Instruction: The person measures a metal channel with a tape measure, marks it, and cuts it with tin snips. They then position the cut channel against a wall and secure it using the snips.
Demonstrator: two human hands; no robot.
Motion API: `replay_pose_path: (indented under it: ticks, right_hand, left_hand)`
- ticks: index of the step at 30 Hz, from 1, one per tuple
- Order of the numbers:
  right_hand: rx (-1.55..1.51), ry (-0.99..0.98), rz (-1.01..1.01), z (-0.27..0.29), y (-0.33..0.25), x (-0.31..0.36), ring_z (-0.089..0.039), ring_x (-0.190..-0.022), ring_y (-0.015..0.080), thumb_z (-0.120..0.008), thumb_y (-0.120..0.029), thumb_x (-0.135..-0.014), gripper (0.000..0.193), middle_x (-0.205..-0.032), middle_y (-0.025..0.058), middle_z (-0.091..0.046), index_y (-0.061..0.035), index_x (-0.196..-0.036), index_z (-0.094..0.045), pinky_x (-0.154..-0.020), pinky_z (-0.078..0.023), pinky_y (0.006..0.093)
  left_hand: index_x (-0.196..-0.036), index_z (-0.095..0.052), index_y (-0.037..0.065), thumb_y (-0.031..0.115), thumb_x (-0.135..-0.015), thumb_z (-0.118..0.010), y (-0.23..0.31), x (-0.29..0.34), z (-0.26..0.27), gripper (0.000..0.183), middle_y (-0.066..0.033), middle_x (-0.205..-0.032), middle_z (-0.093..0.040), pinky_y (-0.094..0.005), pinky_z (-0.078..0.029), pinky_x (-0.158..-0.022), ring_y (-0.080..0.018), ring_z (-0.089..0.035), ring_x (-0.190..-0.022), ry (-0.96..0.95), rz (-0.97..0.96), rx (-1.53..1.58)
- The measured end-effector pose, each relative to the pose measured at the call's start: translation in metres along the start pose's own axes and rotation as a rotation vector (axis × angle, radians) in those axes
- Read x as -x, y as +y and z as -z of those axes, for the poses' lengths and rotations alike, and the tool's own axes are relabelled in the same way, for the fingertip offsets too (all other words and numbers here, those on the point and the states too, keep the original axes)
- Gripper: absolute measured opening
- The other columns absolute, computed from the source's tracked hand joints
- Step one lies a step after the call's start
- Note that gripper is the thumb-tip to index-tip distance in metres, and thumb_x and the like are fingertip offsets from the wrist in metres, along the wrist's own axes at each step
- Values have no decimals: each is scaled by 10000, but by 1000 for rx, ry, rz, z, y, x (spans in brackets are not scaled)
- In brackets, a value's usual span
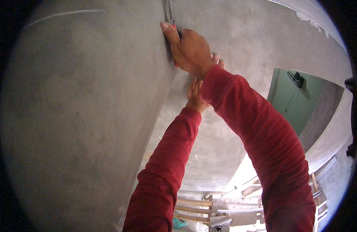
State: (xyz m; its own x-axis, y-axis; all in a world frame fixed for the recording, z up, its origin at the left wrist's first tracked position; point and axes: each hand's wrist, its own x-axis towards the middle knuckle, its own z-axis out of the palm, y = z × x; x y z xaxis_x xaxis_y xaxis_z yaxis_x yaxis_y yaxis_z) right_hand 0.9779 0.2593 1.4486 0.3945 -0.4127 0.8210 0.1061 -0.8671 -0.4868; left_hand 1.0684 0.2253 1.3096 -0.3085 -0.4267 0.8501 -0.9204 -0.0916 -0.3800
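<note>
My right hand [192,50] is closed round a slim hand tool with red on its handle [175,26] and a grey metal part [168,11]. The tool lies along the inner corner where two grey plastered walls meet; its exact kind is hard to make out. Its thumb presses along the tool, pointing up the corner. Lower down, my left hand [195,96] rests against the right-hand wall with its fingers stretched out. The right wrist and red sleeve cover much of it, and some fingertips show past that wrist. I see nothing held in it.
The left grey wall [78,116] fills that side, with a pale curved mark [66,14] high up. At right, an opening shows a green wall with a black fan [296,79]. Below are wooden poles [194,208], boards and a teal item [179,223].
</note>
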Motion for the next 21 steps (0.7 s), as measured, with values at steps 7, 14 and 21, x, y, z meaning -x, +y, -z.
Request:
replay_pose_path:
  ticks: [7, 14, 21]
  right_hand:
    - [-61, 21, 61, -3, 3, -3, -648, -609, 371, -354, -632, -986, 799, -518, 175, -577, 35, -645, -633, -684, -497, 492]
    - [-42, 19, 102, 4, -2, -1, -639, -614, 396, -374, -623, -977, 796, -539, 226, -564, 61, -658, -627, -674, -481, 505]
    - [-119, -80, 32, 12, 1, -1, -629, -586, 338, -372, -600, -987, 780, -539, 190, -576, 64, -676, -637, -663, -491, 468]
  left_hand:
    - [-1484, -340, 59, 386, -999, -411, 5, -2, 9, 590, -211, -1546, -318, -510, -183, -1199, -400, -245, -1458, -18, 36, 73]
    - [-1534, -243, 106, 383, -999, -368, 11, -3, 16, 616, -143, -1601, -232, -453, -133, -1224, -306, -201, -1491, -44, 80, 28]
    - [-1467, -304, 104, 422, -932, -449, 6, 5, 9, 639, -139, -1507, -312, -447, -187, -1199, -317, -267, -1420, -263, 154, -42]
